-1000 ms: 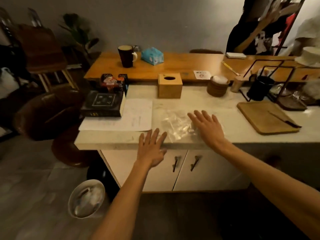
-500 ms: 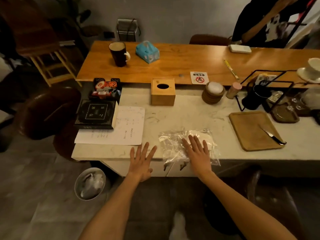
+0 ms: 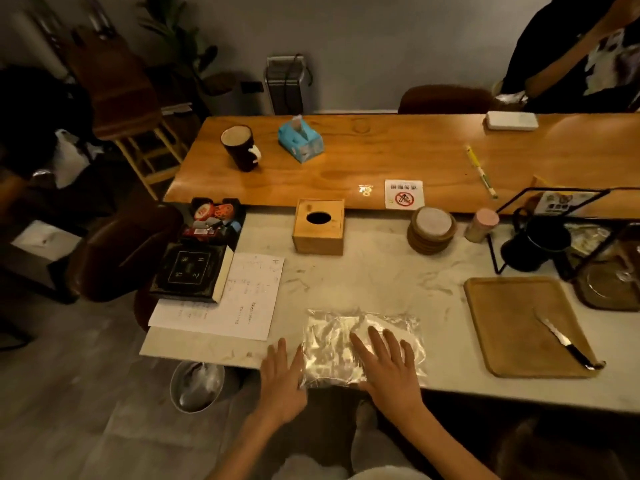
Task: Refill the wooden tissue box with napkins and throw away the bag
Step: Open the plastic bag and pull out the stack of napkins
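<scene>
A clear plastic bag [image 3: 332,344] with white napkins inside lies at the near edge of the marble counter [image 3: 381,278]. My right hand [image 3: 388,367] rests flat on the bag, fingers spread. My left hand [image 3: 282,379] lies open at the bag's left edge, touching it at the counter's rim. The wooden tissue box [image 3: 318,226] stands upright farther back, its oval top opening dark, apart from both hands. A small bin [image 3: 195,386] with a liner sits on the floor below the counter's left end.
A sheet of paper [image 3: 242,299] and a dark book [image 3: 190,271] lie left of the bag. A wooden tray [image 3: 512,323] with a knife [image 3: 564,342] is on the right. Coasters [image 3: 431,230], a black wire rack [image 3: 554,230], a mug [image 3: 239,147] and a blue tissue pack [image 3: 300,139] stand behind. A person stands far right.
The view has moved closer and tilted down over the counter. My left hand has slid right until it touches the bag's left edge. My right hand stays flat on the bag.
</scene>
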The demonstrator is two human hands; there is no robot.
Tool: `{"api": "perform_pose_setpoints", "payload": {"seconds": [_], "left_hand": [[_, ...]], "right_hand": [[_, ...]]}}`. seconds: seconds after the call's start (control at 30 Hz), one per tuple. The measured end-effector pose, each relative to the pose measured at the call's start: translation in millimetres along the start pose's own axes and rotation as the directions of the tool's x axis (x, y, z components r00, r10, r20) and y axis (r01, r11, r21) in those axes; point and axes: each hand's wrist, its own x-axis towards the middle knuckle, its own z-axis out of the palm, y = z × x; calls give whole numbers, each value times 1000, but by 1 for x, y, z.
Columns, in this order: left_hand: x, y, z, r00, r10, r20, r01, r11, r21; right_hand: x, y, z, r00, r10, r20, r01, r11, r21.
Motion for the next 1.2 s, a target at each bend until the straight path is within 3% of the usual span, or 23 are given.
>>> {"api": "perform_pose_setpoints", "payload": {"seconds": [0.13, 0.27, 0.4, 0.57, 0.73, 0.8, 0.93, 1.0, 1.07, 1.13, 1.2], "left_hand": [[1, 33, -1, 991, 30, -130, -58, 974, -220], [28, 36, -17, 946, 59, -320, -153, 949, -276], [49, 41, -48, 963, 160, -216, -250, 828, -503], [76, 14, -42, 962, 217, -168, -267, 883, -387], [82, 4, -48, 914, 382, -138, -404, 889, -215], [80, -1, -52, 906, 407, -115, -422, 888, -186], [75, -8, -49, 862, 490, -126, -504, 853, -133], [64, -6, -49, 794, 586, -162, -598, 801, -37], [46, 4, -56, 795, 589, -142, -605, 785, -131], [45, 8, -51, 701, 686, -195, -706, 706, -59], [50, 6, -50, 693, 706, -145, -715, 698, -22]], "right_hand": [[17, 15, -4, 995, -79, 61, 82, 996, -39], [53, 12, -24, 991, -63, 114, 74, 992, -99], [66, 3, -34, 987, -34, 156, 48, 995, -89], [44, -5, -52, 998, -68, -2, 68, 998, 10], [66, 11, -113, 976, -42, -215, 33, 998, -45], [88, 14, -146, 982, 24, -188, -23, 1000, 7], [94, 14, -159, 995, 89, 46, -93, 991, 94], [66, 11, -131, 997, 58, 44, -63, 993, 104], [33, 9, -92, 999, 26, 26, -26, 999, 18], [15, 7, -55, 990, 48, 134, -42, 998, -47], [9, 1, -28, 981, 67, 182, -50, 994, -95]]}}
